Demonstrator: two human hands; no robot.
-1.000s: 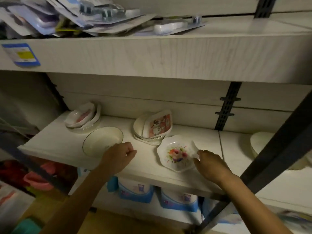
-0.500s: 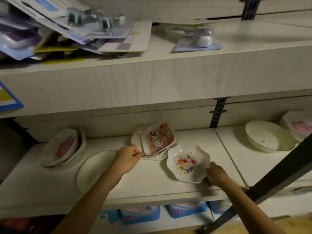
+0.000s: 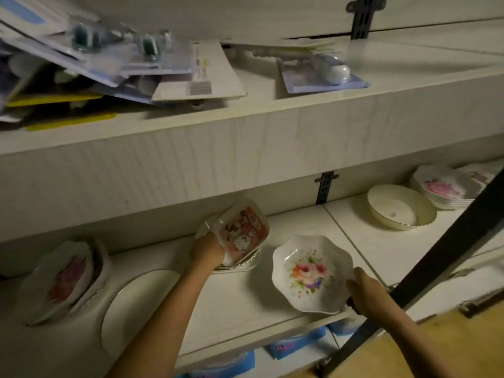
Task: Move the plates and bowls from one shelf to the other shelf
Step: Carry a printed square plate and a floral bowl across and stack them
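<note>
Head view looks down on a pale lower shelf [image 3: 231, 298] with dishes on it. On its left board, the left hand [image 3: 208, 251] grips a rectangular cartoon dish [image 3: 244, 231]: the fingers are curled round its near-left edge, and the dish is tilted up, with its picture side toward the camera. Under it sits a small white stack [image 3: 240, 264] of dishes, and the cartoon dish seems to touch the top of this stack. To the right and nearer, the right hand [image 3: 365, 291] holds a scalloped flower bowl [image 3: 311, 272] by its right rim; the thumb lies on the rim and the other fingers go below it, so they are closed on the bowl. The bowl is at the near edge of the shelf, and I cannot tell if it rests on the board or is a little lifted. Far left, a leaning stack of flowered bowls [image 3: 65, 276] stands just beside a flat white plate [image 3: 131, 304]. On the right board [image 3: 381, 241], well apart from the hands, there is a cream bowl [image 3: 401, 211] and, farther right, a pile of flowered plates [image 3: 441, 188]. On the upper shelf [image 3: 245, 148] lie blister packs [image 3: 122, 64]. A dark bar [image 3: 436, 266] crosses diagonally at the right, near the camera, and blue packs [image 3: 294, 342] show below the shelf.
</note>
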